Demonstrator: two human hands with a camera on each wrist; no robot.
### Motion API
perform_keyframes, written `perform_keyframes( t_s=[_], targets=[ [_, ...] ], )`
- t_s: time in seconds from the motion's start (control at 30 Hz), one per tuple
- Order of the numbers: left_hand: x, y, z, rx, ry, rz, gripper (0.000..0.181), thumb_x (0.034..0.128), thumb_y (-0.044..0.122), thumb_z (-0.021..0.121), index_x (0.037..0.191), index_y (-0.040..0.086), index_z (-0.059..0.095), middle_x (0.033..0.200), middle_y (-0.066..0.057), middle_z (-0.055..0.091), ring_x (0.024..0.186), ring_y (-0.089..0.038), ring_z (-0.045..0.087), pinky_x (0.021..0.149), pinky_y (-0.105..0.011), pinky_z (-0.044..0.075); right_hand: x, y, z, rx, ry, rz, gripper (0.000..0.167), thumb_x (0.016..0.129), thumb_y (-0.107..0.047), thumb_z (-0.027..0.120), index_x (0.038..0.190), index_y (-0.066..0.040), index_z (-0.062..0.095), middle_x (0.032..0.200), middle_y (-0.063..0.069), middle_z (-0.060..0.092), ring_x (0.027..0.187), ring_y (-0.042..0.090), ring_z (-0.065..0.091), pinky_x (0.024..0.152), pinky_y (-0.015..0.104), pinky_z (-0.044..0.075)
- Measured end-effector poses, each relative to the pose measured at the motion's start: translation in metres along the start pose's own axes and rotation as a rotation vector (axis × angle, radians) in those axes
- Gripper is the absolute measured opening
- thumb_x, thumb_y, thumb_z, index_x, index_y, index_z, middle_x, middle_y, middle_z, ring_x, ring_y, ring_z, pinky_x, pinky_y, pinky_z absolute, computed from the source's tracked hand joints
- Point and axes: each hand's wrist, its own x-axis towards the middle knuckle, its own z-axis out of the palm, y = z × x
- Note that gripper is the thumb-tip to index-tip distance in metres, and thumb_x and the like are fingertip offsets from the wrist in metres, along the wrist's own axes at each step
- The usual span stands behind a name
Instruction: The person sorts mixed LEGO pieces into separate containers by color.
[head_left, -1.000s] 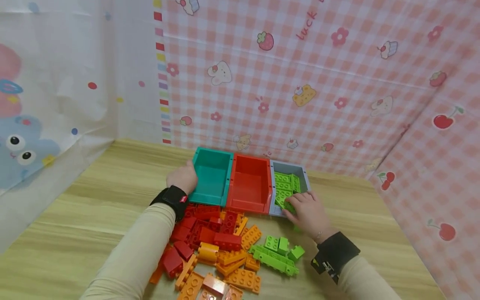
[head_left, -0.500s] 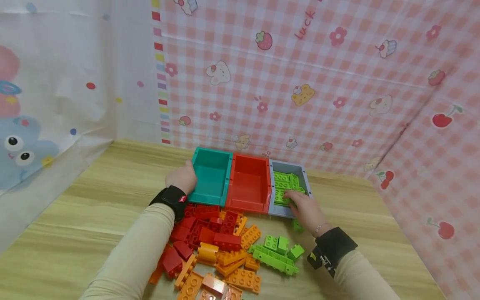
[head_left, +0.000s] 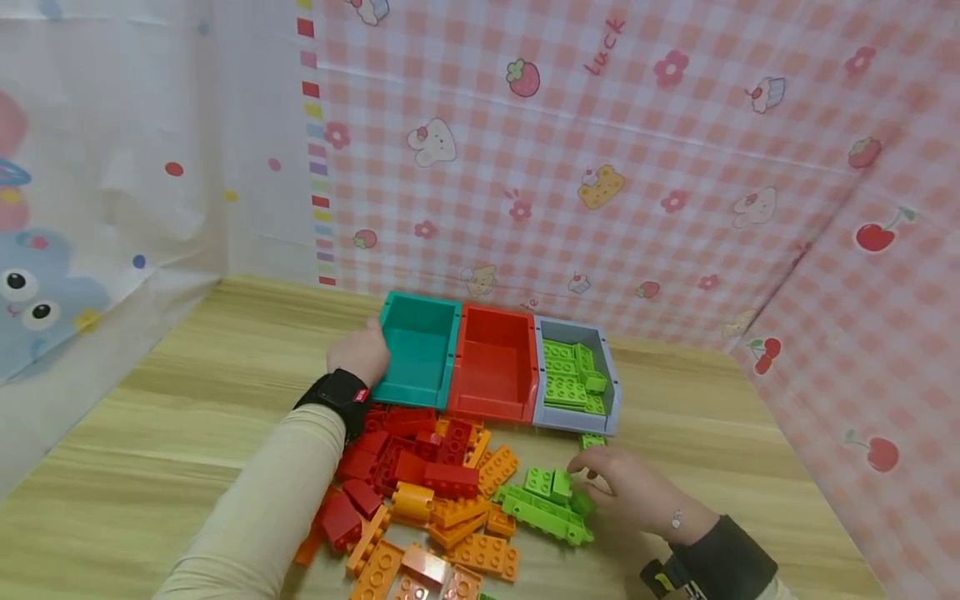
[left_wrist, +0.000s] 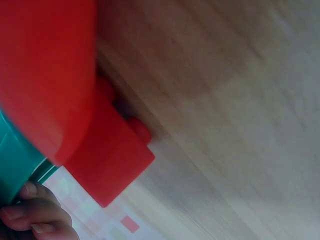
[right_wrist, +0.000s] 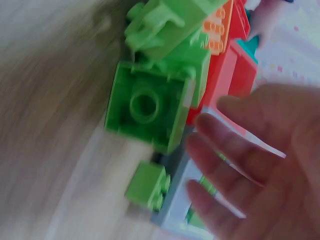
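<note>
My left hand [head_left: 360, 354] grips the left wall of the teal bin [head_left: 415, 362]; its curled fingers [left_wrist: 37, 215] show against the teal plastic in the left wrist view. My right hand [head_left: 637, 492] hovers with spread, slightly bent fingers beside a cluster of loose green bricks [head_left: 543, 512]. In the right wrist view nothing lies between thumb and fingers, and an upturned square green brick [right_wrist: 145, 105] is close by. Another small green brick [right_wrist: 146, 185] lies at the front of the grey bin [head_left: 575, 421], which has several green bricks [head_left: 566, 387] inside.
Between the teal and grey bins stands a red bin [head_left: 495, 367] with a bare floor. A pile of red bricks [head_left: 397, 458] and orange bricks [head_left: 480, 554] spreads in front of the bins. A checked cloth wall [head_left: 480, 183] rises behind them.
My right hand has left the grey bin and come down toward me to the loose green bricks; a green brick now lies at the bin's right side. My left hand has stayed put.
</note>
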Motion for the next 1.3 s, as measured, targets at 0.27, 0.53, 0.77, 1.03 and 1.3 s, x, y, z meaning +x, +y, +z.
perform_keyframes(
  t_s=[0.27,0.53,0.77,1.03,1.3],
  targets=[
    [0.003,-0.002,0.002,0.035,0.048,0.021,0.038,0.0977,0.012,0.035,0.132,-0.005,0.039,0.084,-0.026,0.064,0.07,-0.037,0.062,0.057,-0.048,0.048,-0.006,0.011,0.003,0.066,-0.053,0.008,0.028,0.079,-0.018,0.071,0.104,-0.01,0.064,0.1,-0.002,0.062,0.09,0.015,0.058,0.078,0.036,0.048],
    [0.005,-0.002,0.002,0.035,0.059,0.027,0.036,0.0972,0.011,0.035,0.129,-0.005,0.041,0.08,-0.023,0.063,0.067,-0.036,0.061,0.055,-0.047,0.048,0.023,0.02,-0.028,0.167,0.342,-0.016,0.023,0.082,0.0,0.066,0.103,-0.003,0.058,0.111,0.015,0.059,0.101,0.031,0.057,0.08,0.044,0.049],
    [0.004,-0.002,0.002,0.041,0.094,0.03,0.035,0.0966,0.011,0.037,0.127,-0.005,0.043,0.079,-0.023,0.064,0.068,-0.036,0.062,0.056,-0.047,0.048,0.08,0.038,-0.031,-0.01,0.473,0.222,0.019,0.083,-0.009,0.068,0.098,-0.004,0.059,0.103,0.013,0.061,0.095,0.028,0.058,0.08,0.045,0.046],
    [0.004,-0.002,0.01,0.029,0.13,0.03,0.031,0.0966,0.01,0.036,0.123,-0.004,0.046,0.081,-0.024,0.065,0.069,-0.038,0.063,0.056,-0.049,0.048,0.107,0.046,-0.013,0.035,0.458,0.278,0.01,0.085,-0.01,0.066,0.09,-0.008,0.058,0.104,0.013,0.064,0.083,0.022,0.059,0.076,0.042,0.047],
    [0.001,0.0,-0.002,-0.008,0.064,0.003,0.036,0.0972,0.012,0.035,0.129,-0.003,0.043,0.089,-0.024,0.065,0.075,-0.038,0.063,0.061,-0.05,0.049,0.082,0.045,-0.02,0.123,0.404,0.253,0.014,0.092,-0.009,0.055,0.104,-0.003,0.058,0.104,0.013,0.061,0.089,0.025,0.058,0.074,0.042,0.046]
  ],
)
